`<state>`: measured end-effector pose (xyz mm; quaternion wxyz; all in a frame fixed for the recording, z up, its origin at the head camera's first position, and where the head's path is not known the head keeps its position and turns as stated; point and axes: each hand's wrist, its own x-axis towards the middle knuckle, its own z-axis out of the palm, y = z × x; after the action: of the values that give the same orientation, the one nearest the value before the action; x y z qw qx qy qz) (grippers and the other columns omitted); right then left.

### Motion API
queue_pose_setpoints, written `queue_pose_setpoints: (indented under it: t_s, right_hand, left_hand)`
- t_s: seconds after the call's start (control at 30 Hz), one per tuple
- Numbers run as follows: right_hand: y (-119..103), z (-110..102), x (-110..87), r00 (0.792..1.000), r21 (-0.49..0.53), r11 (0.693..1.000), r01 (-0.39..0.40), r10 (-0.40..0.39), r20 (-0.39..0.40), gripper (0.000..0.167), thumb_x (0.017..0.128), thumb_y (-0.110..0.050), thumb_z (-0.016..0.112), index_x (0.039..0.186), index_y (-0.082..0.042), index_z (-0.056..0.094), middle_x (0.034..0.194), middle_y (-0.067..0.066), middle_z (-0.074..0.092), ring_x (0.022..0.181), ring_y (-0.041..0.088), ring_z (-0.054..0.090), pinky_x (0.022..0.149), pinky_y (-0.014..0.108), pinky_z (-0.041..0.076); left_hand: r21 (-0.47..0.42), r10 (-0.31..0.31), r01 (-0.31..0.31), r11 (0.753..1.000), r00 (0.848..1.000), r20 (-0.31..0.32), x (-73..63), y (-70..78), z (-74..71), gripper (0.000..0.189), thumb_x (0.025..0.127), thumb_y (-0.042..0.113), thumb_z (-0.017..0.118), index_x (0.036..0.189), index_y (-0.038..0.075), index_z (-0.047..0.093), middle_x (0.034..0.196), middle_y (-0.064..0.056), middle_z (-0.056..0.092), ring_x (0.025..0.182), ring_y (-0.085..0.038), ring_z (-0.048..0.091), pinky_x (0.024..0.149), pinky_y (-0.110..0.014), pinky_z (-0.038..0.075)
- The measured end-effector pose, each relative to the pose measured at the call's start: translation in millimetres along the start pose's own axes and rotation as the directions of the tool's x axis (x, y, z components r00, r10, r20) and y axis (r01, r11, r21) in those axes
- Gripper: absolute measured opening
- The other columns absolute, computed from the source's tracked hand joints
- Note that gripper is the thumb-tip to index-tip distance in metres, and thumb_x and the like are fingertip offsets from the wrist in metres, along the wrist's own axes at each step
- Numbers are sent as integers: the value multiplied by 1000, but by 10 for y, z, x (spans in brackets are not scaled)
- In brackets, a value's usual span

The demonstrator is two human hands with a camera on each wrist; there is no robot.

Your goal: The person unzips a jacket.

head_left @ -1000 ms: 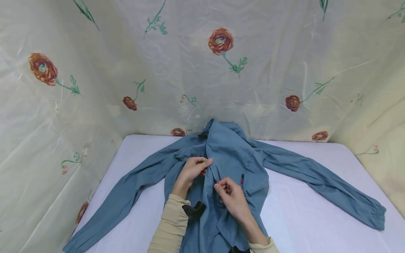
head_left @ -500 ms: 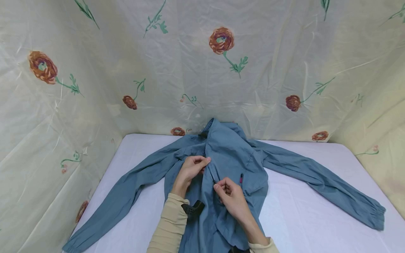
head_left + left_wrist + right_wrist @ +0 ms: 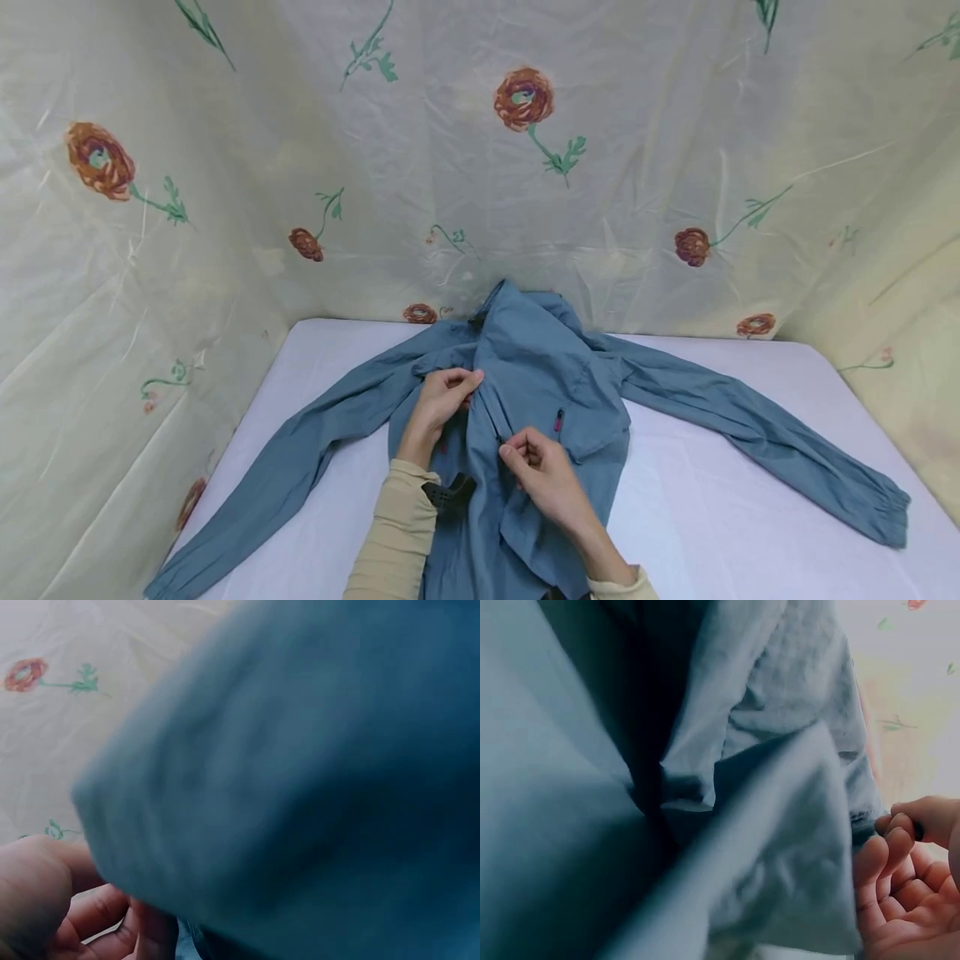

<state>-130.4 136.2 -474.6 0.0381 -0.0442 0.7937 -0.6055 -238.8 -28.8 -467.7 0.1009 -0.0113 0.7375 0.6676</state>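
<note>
A blue-grey jacket (image 3: 525,350) lies spread on the table, collar toward the back wall. My left hand (image 3: 437,408) pinches the jacket's front edge at chest height, thumb on top. The left wrist view shows that hand (image 3: 45,896) gripping a fold of the fabric, mostly hidden behind blurred cloth. Lower and to the right, my right hand (image 3: 551,479) pinches a small dark zipper pull (image 3: 500,439) on the front opening. Between the thumb and fingers of that hand (image 3: 911,900), the right wrist view shows a dark tip. A short pocket zipper with a red tab (image 3: 558,420) sits nearby.
One jacket sleeve (image 3: 300,454) stretches to the front left, the other (image 3: 750,417) to the right. Under them is a table with a white cover (image 3: 712,517). Floral-patterned curtains (image 3: 420,150) enclose the back and sides.
Both hands have shifted slightly left, drawing the jacket's front with them; the right hand is also a touch lower. Each hand keeps its pinch.
</note>
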Motion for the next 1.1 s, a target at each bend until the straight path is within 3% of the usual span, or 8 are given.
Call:
queue_pose_setpoints:
  t_s: [0.17, 0.27, 0.33, 0.5, 0.7, 0.83, 0.97, 1.1]
  right_hand:
    - [10, -5, -11, 1000, -3, 1000, 14, -14, 7, 16, 94, -19, 60, 90, -3, 60, 74, 21, 57, 51, 14, 50, 50, 26, 44]
    - [15, -20, -17, 999, 22, 1000, 19, -18, -33, 17, 94, -19, 60, 90, -3, 60, 75, 22, 58, 51, 16, 50, 50, 27, 44]
    - [16, -31, -17, 997, 42, 999, 22, -19, -81, 16, 94, -18, 61, 89, -3, 61, 75, 22, 58, 51, 18, 51, 50, 27, 45]
    - [10, -56, -3, 989, 49, 999, 24, -17, -146, 14, 94, -17, 60, 89, -4, 61, 74, 21, 58, 53, 22, 52, 50, 28, 45]
    - [6, -81, 7, 994, 52, 999, 17, -11, -108, 14, 94, -14, 59, 91, 0, 60, 75, 20, 58, 53, 22, 52, 52, 30, 46]
    - [-1, -94, 5, 993, 56, 998, 24, -18, -113, 15, 94, -13, 58, 92, 1, 60, 76, 21, 58, 53, 22, 52, 52, 30, 47]
    - [-85, -98, -25, 994, 41, 999, 34, -29, -104, 13, 95, -13, 58, 90, 0, 61, 76, 23, 58, 52, 18, 51, 50, 28, 45]
    - [-157, -93, -58, 995, 26, 998, 63, -61, -77, 12, 95, -11, 57, 89, -1, 60, 76, 26, 57, 51, 16, 50, 49, 25, 44]
  left_hand:
    - [-20, -13, 13, 1000, 1000, -23, 105, -133, -33, 35, 88, 39, 66, 96, 5, 71, 71, 3, 60, 63, -9, 56, 63, -25, 51]
    - [73, -79, 72, 995, 993, 85, 66, -109, -53, 56, 85, 61, 58, 98, 8, 69, 78, 0, 65, 69, -11, 60, 67, -28, 52]
    - [161, -114, 83, 983, 975, 189, 38, -90, -52, 70, 81, 72, 51, 100, 7, 68, 82, -5, 67, 72, -14, 63, 69, -30, 54]
    - [242, -74, -12, 970, 936, 345, -20, -31, -1, 67, 85, 69, 50, 99, 7, 69, 82, -8, 68, 71, -15, 64, 69, -32, 55]
    - [180, 74, -136, 974, 946, 314, -40, 5, 45, 43, 89, 47, 61, 66, 12, 52, 56, 1, 41, 52, -15, 41, 53, -26, 37]
    - [159, 51, -101, 982, 955, 293, -37, -3, 46, 43, 89, 50, 59, 73, 10, 60, 59, 3, 46, 54, -13, 44, 54, -26, 38]
    - [212, 2, -86, 973, 929, 369, -58, 15, 77, 54, 86, 63, 54, 89, 10, 68, 67, 3, 57, 61, -13, 56, 61, -29, 48]
    - [217, 81, -181, 959, 913, 400, -65, 8, 107, 50, 88, 53, 58, 64, 10, 50, 55, 3, 37, 51, -13, 41, 53, -25, 38]
